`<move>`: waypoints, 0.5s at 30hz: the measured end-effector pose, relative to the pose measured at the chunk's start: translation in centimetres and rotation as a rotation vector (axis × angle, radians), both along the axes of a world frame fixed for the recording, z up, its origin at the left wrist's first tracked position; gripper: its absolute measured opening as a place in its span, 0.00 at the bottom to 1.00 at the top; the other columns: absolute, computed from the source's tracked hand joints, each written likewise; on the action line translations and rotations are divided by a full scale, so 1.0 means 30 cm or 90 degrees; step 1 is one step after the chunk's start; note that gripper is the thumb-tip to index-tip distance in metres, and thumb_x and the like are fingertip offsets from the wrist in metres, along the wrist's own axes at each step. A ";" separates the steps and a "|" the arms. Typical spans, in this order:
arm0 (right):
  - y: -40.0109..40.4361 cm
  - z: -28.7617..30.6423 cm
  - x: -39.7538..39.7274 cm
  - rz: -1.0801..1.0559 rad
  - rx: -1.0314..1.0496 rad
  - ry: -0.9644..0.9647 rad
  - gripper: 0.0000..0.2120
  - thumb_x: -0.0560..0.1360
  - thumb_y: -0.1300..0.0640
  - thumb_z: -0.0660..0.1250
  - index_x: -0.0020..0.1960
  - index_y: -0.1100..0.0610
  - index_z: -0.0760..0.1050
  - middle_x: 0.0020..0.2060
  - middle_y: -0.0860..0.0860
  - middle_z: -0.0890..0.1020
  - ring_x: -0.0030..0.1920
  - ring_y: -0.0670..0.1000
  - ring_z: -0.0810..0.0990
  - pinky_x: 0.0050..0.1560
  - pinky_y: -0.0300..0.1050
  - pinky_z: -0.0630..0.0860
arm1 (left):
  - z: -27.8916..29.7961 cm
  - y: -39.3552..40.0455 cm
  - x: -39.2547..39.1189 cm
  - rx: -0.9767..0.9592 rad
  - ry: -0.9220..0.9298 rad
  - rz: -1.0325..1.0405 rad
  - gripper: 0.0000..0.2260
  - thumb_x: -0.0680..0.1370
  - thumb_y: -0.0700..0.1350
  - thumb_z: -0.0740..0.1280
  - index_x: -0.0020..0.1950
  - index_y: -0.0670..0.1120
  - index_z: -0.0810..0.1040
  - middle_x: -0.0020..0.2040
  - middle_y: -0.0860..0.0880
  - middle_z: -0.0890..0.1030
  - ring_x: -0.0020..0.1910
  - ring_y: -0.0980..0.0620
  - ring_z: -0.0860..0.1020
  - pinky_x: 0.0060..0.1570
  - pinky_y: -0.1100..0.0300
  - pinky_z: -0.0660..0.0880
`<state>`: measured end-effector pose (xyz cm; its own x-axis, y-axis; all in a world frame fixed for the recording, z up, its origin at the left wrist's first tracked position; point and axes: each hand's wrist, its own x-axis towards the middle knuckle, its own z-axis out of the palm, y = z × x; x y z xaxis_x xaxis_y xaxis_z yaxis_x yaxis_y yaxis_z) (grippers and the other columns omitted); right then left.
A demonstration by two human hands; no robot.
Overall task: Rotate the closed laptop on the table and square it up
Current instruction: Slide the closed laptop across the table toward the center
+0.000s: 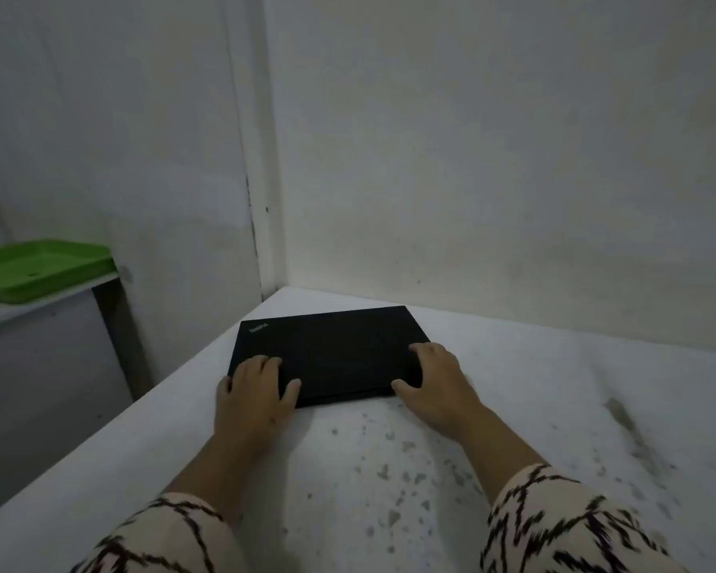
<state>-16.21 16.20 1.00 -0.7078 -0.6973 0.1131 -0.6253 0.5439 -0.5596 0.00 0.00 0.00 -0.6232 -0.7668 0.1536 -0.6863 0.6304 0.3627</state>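
Observation:
A closed black laptop [335,345] lies flat on the white table [513,407], near the far left corner by the walls. Its logo sits at the far left corner of the lid. My left hand [252,390] grips the laptop's near left corner, fingers on the lid and thumb on the near edge. My right hand [439,382] grips the near right corner the same way. The laptop's long edges run slightly askew to the back wall.
Two pale walls meet just behind the laptop. The table's left edge [149,403] drops off close to my left hand. A green tray [38,268] rests on a lower grey cabinet at the far left. Dark specks mark the tabletop near me.

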 end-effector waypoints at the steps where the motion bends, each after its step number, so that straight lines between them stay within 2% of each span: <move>1: -0.013 -0.011 -0.015 -0.011 0.006 0.007 0.33 0.74 0.45 0.65 0.74 0.56 0.59 0.73 0.53 0.63 0.73 0.54 0.61 0.73 0.51 0.63 | -0.007 -0.019 -0.002 -0.004 -0.002 0.020 0.24 0.78 0.56 0.57 0.72 0.47 0.63 0.73 0.47 0.65 0.73 0.47 0.62 0.73 0.44 0.58; 5: -0.049 -0.020 -0.052 -0.049 0.042 0.022 0.35 0.73 0.40 0.62 0.73 0.58 0.60 0.73 0.55 0.63 0.73 0.57 0.59 0.72 0.53 0.63 | 0.003 -0.062 -0.013 0.009 0.001 0.097 0.26 0.78 0.57 0.58 0.71 0.44 0.63 0.72 0.43 0.65 0.71 0.43 0.64 0.68 0.43 0.65; 8: -0.070 -0.013 -0.065 -0.098 0.047 0.023 0.32 0.73 0.39 0.62 0.68 0.60 0.65 0.68 0.57 0.68 0.67 0.58 0.65 0.66 0.51 0.67 | 0.018 -0.050 -0.027 0.015 -0.009 0.151 0.26 0.77 0.57 0.57 0.68 0.41 0.65 0.67 0.40 0.70 0.66 0.41 0.69 0.61 0.47 0.70; 12: -0.106 -0.007 -0.081 -0.170 0.035 0.005 0.26 0.74 0.41 0.63 0.60 0.61 0.69 0.58 0.58 0.76 0.60 0.59 0.71 0.56 0.50 0.71 | 0.009 -0.034 -0.035 -0.024 -0.014 0.231 0.26 0.76 0.60 0.57 0.63 0.40 0.69 0.60 0.39 0.75 0.61 0.40 0.71 0.58 0.48 0.69; 15: -0.121 0.001 -0.080 -0.225 0.032 0.019 0.24 0.75 0.42 0.62 0.58 0.62 0.70 0.57 0.59 0.77 0.59 0.59 0.73 0.56 0.50 0.71 | 0.001 -0.028 -0.037 -0.033 0.007 0.264 0.26 0.75 0.60 0.58 0.60 0.39 0.71 0.58 0.39 0.77 0.59 0.40 0.72 0.58 0.47 0.69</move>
<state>-18.62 12.57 1.04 -0.9030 -0.4153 0.1098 -0.4096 0.7557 -0.5110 -1.11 -0.85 0.03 -0.2616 -0.9435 0.2032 -0.8823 0.3191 0.3459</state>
